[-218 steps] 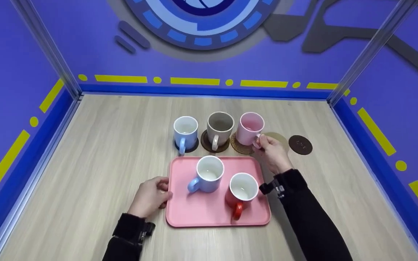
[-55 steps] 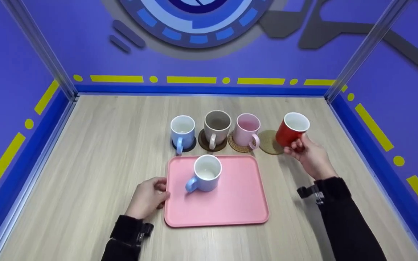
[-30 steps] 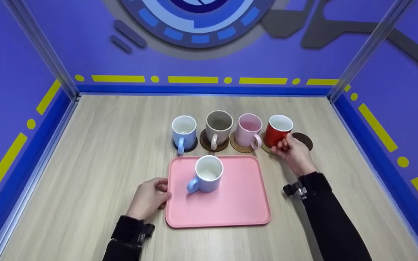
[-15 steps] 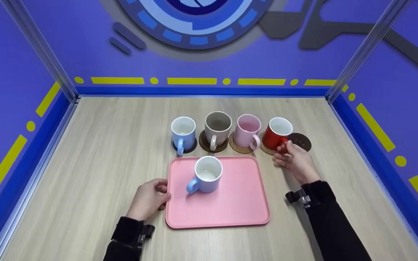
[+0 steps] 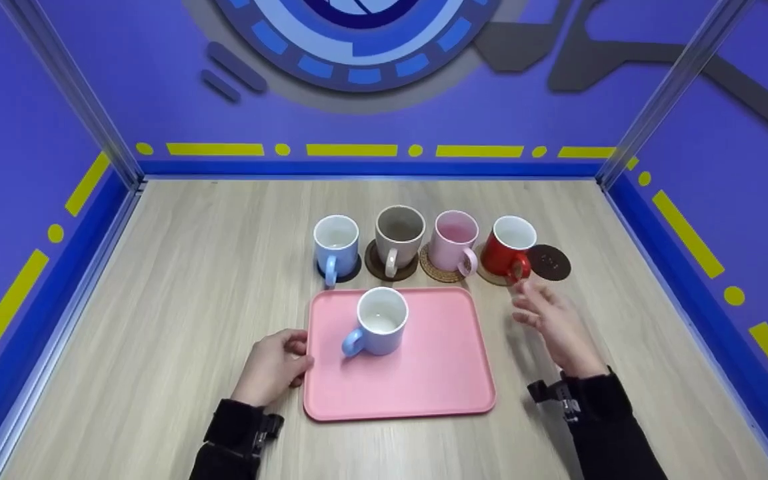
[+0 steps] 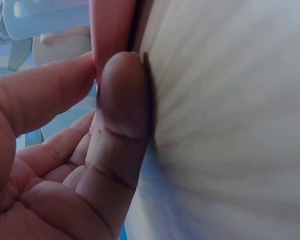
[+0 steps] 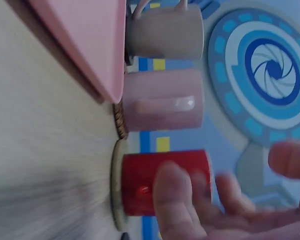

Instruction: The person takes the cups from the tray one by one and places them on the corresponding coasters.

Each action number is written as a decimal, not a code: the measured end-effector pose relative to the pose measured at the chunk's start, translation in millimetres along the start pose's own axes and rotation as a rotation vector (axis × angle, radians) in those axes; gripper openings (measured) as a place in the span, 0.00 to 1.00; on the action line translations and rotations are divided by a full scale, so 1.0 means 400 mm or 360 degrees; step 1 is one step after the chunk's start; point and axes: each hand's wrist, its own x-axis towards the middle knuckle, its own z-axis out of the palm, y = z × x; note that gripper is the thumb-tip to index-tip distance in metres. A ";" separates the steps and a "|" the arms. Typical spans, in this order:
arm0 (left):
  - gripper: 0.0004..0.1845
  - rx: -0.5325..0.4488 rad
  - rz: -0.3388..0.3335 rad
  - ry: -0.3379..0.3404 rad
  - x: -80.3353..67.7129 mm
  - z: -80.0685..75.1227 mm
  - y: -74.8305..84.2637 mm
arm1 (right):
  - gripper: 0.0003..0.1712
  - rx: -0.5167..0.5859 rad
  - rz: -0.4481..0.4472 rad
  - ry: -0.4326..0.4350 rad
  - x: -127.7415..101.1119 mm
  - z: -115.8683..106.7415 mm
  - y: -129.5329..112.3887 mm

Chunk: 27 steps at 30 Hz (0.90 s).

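Note:
My left hand (image 5: 269, 368) pinches the left rim of a pink tray (image 5: 441, 373) between thumb and fingers; the left wrist view shows this closely. On the tray stands a light-blue mug (image 5: 387, 339), its handle toward the left. Just in front of the red mug (image 5: 501, 255), my right hand (image 5: 561, 332) hovers with loosely extended fingers, holding nothing. The red mug rests upright on a tan coaster (image 5: 489, 275). In the right wrist view, the blurred fingers (image 7: 172, 192) overlap the red mug.
Behind the tray, a row holds a light-blue mug (image 5: 336, 250), a grey-brown mug (image 5: 405, 243) and a pink mug (image 5: 452, 247), each on a round coaster. A bare dark-brown coaster (image 5: 551, 263) lies right of the red mug. Purple-blue panels (image 5: 331, 127) enclose the table.
The right hand set the pink mug on its coaster, then carried the red mug from the tray to the tan coaster. It has let go and drawn back. My left hand stays at the tray.

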 end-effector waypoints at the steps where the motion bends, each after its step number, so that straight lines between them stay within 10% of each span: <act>1: 0.23 0.0004 0.0002 0.0002 0.000 0.000 -0.001 | 0.35 -0.0111 -0.0046 -0.0072 -0.012 0.014 -0.001; 13: 0.23 0.0010 0.0022 0.0001 -0.001 0.002 -0.002 | 0.27 -0.1349 -0.0651 -0.0559 -0.116 0.195 0.032; 27: 0.21 0.0372 0.0315 0.0168 -0.028 -0.002 0.035 | 0.27 -0.1579 -0.0693 -0.0581 -0.131 0.209 0.050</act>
